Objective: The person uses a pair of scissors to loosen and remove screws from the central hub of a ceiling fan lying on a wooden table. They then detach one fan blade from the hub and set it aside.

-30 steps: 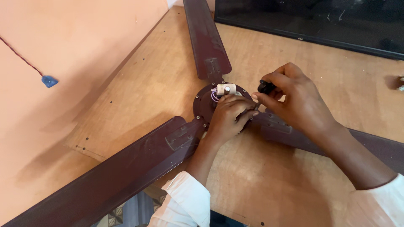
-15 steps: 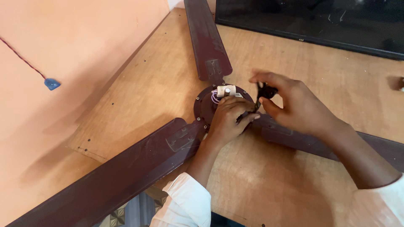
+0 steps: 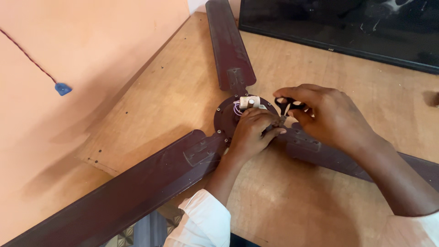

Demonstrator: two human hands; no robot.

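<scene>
While the ceiling fan (image 3: 228,119) lies flat on the wooden table (image 3: 292,210), both hands meet over its round hub (image 3: 225,120). The left hand (image 3: 254,132) rests curled on the hub — what its fingers pinch is hidden. The right hand (image 3: 331,116), just beside the hub, grips small black-handled scissors (image 3: 286,106), fingers closed through the loops.

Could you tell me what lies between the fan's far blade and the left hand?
In the head view, a small white cylindrical part with thin wires sits on the hub, between the far blade and the left hand.
</scene>
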